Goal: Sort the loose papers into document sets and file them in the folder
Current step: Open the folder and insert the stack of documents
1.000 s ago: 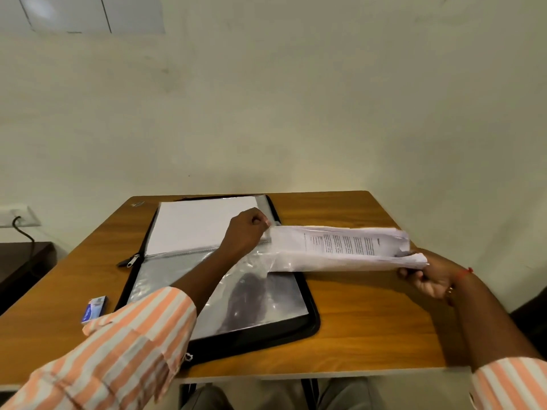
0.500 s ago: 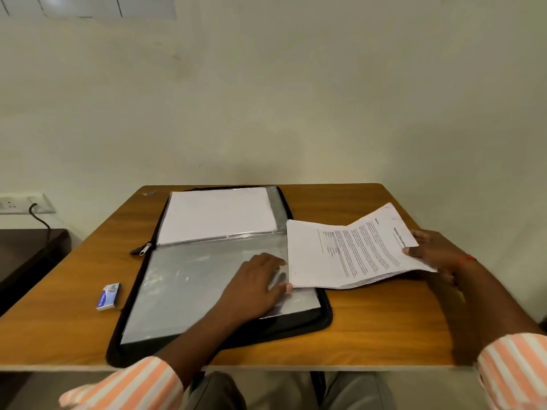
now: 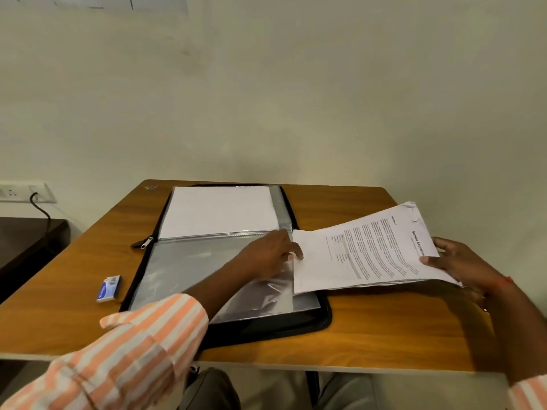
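A black zip folder lies open on the wooden table. Its far half holds white sheets in a clear sleeve. The near half shows an empty clear sleeve. My right hand grips the right end of a printed stack of papers, which slopes down to the folder's right edge. My left hand lies on the near sleeve with its fingertips at the sleeve's right edge, touching the left edge of the stack.
A small blue and white box lies on the table left of the folder. The folder's zip pull sticks out at its left side. A dark low cabinet stands at the far left under a wall socket.
My left hand slid from the sleeve's near right corner up along its right edge. The stack, held by my right hand, rose a little at its right end.
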